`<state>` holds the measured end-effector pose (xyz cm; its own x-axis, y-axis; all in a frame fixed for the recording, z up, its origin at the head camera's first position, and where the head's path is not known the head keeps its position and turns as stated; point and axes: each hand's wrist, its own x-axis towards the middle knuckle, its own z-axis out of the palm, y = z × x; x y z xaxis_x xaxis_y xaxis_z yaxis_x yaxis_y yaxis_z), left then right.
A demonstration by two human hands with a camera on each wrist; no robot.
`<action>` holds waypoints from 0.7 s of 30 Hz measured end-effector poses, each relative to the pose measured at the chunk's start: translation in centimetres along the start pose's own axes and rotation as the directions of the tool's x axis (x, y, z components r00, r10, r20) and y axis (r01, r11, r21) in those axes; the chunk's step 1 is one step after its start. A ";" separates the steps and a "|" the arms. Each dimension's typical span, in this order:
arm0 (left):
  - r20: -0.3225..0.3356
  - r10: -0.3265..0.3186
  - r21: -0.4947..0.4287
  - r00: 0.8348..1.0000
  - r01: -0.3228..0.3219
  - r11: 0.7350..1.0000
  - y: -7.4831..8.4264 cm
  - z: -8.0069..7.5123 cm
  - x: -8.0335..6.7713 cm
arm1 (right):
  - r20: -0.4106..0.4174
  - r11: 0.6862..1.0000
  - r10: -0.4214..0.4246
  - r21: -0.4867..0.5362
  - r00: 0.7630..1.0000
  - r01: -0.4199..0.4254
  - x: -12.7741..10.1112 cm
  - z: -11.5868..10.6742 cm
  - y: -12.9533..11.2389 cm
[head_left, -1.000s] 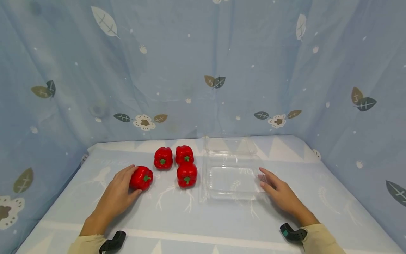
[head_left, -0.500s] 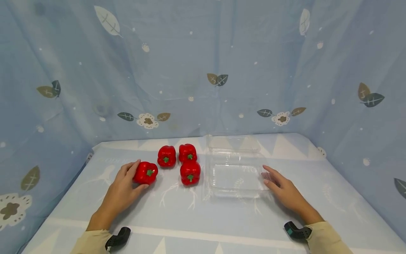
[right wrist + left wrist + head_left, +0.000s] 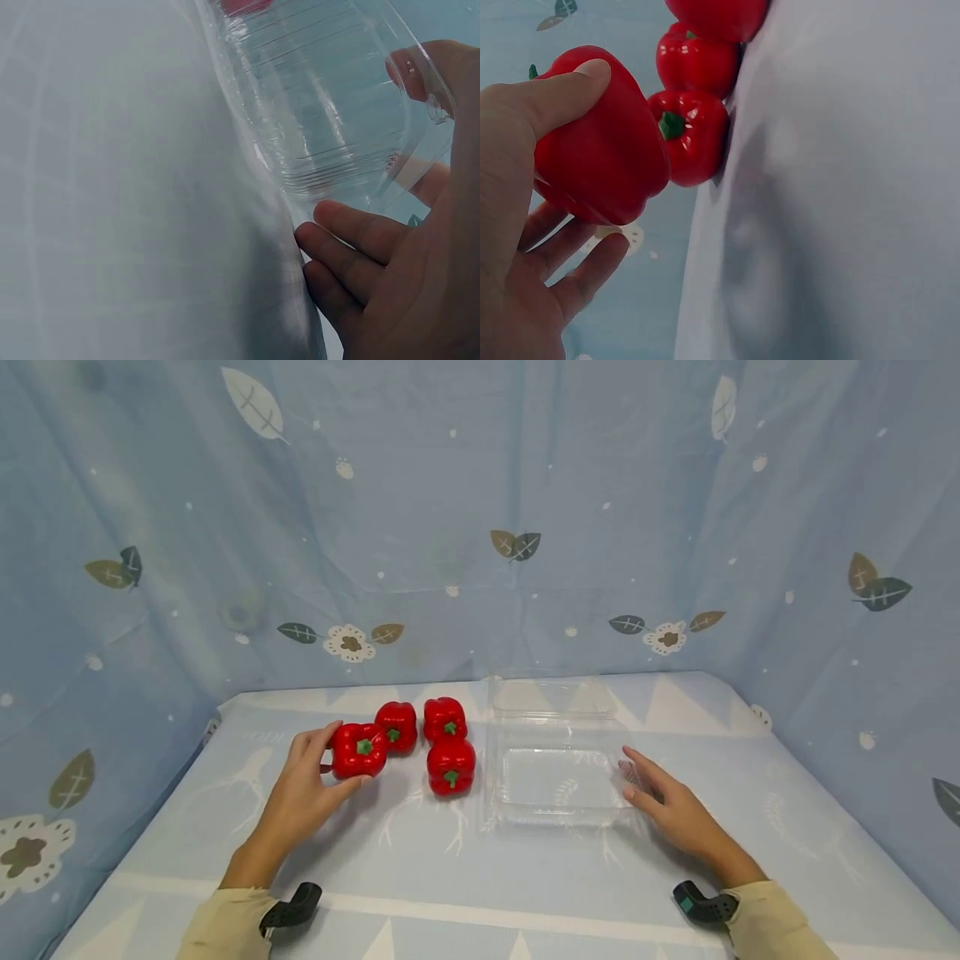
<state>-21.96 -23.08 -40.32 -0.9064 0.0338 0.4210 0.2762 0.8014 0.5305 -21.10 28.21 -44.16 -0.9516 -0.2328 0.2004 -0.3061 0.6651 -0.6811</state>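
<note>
My left hand (image 3: 303, 793) pinches a red bell pepper (image 3: 360, 752) with a green stem, thumb on one side and fingers on the other. The pepper (image 3: 604, 142) hangs above the tabletop in the left wrist view. Behind and to its right sit three more red bell peppers (image 3: 451, 768), grouped close together. At centre right lies a clear plastic clamshell box (image 3: 558, 778), its lid (image 3: 555, 700) folded back away from me. My right hand (image 3: 678, 814) rests at the box's right edge, thumb and index finger at the rim. Its other fingers (image 3: 360, 232) extend loosely below the box's edge.
A pale blue patterned cloth covers the table (image 3: 480, 877). Blue curtains (image 3: 420, 527) with leaf and flower prints stand behind it and at both sides. A black device (image 3: 294, 906) is strapped on each wrist.
My left hand has raised the bell pepper from the table and moved it right and away from me, closer to the group. The right hand has stayed at the box; the view shifted slightly.
</note>
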 end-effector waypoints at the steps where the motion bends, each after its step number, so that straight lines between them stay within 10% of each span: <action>1: -0.003 0.005 -0.001 1.000 -0.005 1.000 0.3 -0.1 0.1 | 0.001 1.000 -0.008 -0.002 1.000 0.008 0.0 0.0 0.1; 21: 0.030 0.117 -0.074 0.993 -0.114 0.991 6.4 1.2 4.6 | 0.000 0.998 -0.061 -0.025 0.998 0.061 0.1 0.0 0.3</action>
<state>-24.73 -17.11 -35.90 -0.8770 0.1451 0.4580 0.4010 0.7460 0.5317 -21.26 28.43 -44.33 -0.9311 -0.2732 0.2418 -0.3645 0.6672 -0.6496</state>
